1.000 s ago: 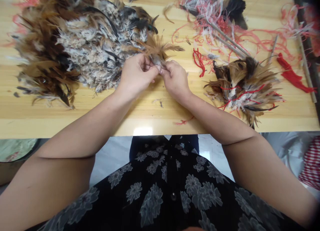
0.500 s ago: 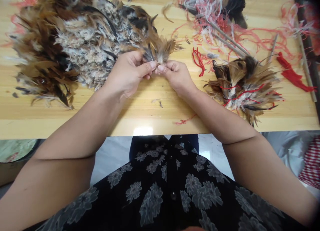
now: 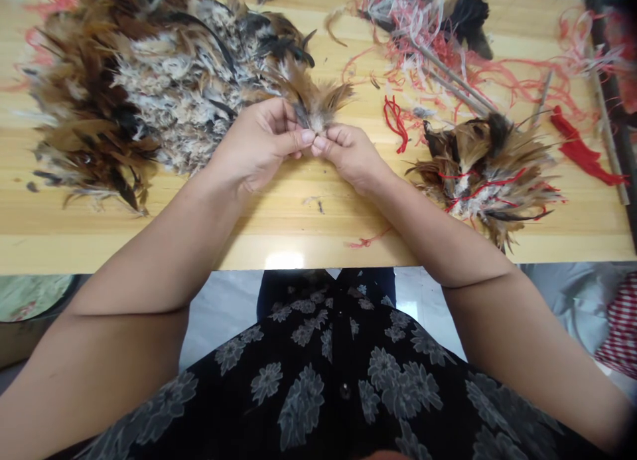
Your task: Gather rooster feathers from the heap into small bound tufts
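Note:
A small bunch of brown and grey feathers (image 3: 321,103) fans away from me, its base pinched between both hands. My left hand (image 3: 279,136) is closed on the bunch from the left, thumb against the fingers. From the right, my right hand (image 3: 351,151) pinches the same base, and the two thumb tips nearly meet. The quill ends are mostly hidden by my fingers. Just beyond my left hand lies a big pile of feathers (image 3: 169,81), brown at the left and fluffy grey-white in the middle.
Right of my hands lie feather bunches tied with red thread (image 3: 472,181), a loop of red string (image 3: 395,125) and a red strip (image 3: 587,148). Behind them are tangled pink and white strings (image 3: 413,28) and thin sticks (image 3: 452,78). The wooden table's front edge (image 3: 298,264) runs before my body.
The feather bunch in my fingers has tipped slightly to the left and its feathers have shifted. Both hands stay nearly in place, still pinching it.

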`<state>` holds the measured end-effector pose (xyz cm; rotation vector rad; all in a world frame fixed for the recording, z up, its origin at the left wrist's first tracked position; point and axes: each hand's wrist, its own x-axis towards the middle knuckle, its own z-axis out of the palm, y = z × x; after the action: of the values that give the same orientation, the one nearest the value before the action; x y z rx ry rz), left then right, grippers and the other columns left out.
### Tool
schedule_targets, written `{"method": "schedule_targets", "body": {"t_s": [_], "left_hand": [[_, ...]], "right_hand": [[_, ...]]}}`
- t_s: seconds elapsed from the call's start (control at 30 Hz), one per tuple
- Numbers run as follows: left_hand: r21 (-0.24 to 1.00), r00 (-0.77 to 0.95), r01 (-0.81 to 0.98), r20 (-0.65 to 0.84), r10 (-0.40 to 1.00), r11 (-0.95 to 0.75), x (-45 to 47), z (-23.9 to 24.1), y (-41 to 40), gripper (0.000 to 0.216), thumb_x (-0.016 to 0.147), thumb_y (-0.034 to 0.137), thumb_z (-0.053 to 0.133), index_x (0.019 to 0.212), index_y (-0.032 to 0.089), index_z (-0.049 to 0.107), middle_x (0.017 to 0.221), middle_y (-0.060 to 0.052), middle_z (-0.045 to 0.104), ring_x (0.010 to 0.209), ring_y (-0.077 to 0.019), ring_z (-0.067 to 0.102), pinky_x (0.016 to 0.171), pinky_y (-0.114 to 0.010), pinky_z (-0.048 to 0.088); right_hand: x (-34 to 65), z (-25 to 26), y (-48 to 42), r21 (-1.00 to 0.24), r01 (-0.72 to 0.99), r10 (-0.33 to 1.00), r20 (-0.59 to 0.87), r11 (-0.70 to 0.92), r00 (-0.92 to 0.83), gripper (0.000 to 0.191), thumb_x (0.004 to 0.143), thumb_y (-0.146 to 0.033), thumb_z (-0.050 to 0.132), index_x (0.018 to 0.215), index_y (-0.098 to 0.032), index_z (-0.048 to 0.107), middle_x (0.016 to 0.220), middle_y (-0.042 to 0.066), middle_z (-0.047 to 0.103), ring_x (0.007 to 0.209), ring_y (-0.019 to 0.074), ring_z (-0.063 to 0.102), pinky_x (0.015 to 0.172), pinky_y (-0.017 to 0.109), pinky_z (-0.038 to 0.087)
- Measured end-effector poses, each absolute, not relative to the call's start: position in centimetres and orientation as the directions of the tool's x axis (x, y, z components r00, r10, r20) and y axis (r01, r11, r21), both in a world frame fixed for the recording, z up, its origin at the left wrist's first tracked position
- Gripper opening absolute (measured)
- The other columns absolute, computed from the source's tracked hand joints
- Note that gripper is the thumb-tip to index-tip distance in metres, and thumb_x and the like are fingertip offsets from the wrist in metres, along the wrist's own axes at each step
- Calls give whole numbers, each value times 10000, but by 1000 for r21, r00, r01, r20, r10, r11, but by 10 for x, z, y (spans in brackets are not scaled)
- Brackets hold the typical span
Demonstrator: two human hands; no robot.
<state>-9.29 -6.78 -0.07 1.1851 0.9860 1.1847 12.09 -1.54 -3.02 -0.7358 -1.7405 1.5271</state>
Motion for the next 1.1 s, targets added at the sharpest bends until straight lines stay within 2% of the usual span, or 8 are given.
{"method": "schedule_targets", "body": {"t_s": [0.2,0.3,0.37,0.53,0.67,0.77,0.93,1.1], "left_hand": [[981,245,-189,96,965,-50,-93,-4,-62,702,756,746,1334,969,280,854,935,-28,864,905,-295,873,1034,-494,778],[975,244,-215,112,963,-59,-91,-4,-64,658,801,744,1313,949,282,869,907,-37,859,904,-313,873,1051,-537,789],[975,238,-221,84,968,-30,-90,-4,-66,580,876,664,1293,908,282,859,887,-41,845,948,-325,886,1047,-526,784],[973,135,-232,17,991,15,-86,-1,-68,485,1003,428,1236,820,283,811,842,-58,791,950,-335,838,972,-480,698],[981,121,-175,109,987,-87,-84,3,-67,542,997,526,1246,777,292,810,816,-27,793,867,-264,732,919,-422,626],[981,99,-108,173,980,-162,-85,3,-69,590,1077,624,1171,748,296,807,826,-16,817,836,-244,669,897,-413,608],[994,110,-82,76,991,-67,-85,10,-73,567,1034,531,1230,790,255,799,872,-36,828,894,-243,726,952,-390,638],[991,199,-123,74,977,-50,-83,15,-73,475,1032,562,1215,862,266,885,898,-19,830,860,-227,759,904,-393,628]], "right_hand": [[122,-24,-19,-994,-51,739,107,98,-665,679,1141,-734,929,843,-223,596,905,-12,653,977,139,627,982,269,604],[123,-18,-20,-997,-43,725,73,60,-685,730,1105,-795,949,811,-227,597,836,-29,602,922,129,603,920,259,595],[123,-12,-22,-998,-55,722,50,16,-690,757,1031,-827,1010,790,-227,615,809,-35,605,903,123,621,903,253,603],[124,5,-28,-994,-80,735,-2,-76,-678,724,905,-806,1119,823,-209,718,864,-6,762,991,137,771,969,250,671],[124,9,-29,-991,-99,748,-4,-94,-663,657,895,-723,1157,852,-203,758,903,10,829,1088,161,847,1055,267,711],[123,4,-27,-992,-101,747,7,-81,-664,612,901,-682,1161,873,-201,785,915,13,847,1111,174,855,1078,284,717],[120,-13,-19,-997,-79,770,47,-4,-636,641,904,-720,1148,834,-215,759,984,50,907,1062,188,839,1074,324,726],[117,-28,-15,-995,-45,798,102,93,-594,681,980,-748,1084,789,-237,676,1001,46,918,1079,208,846,1134,375,735]]}}
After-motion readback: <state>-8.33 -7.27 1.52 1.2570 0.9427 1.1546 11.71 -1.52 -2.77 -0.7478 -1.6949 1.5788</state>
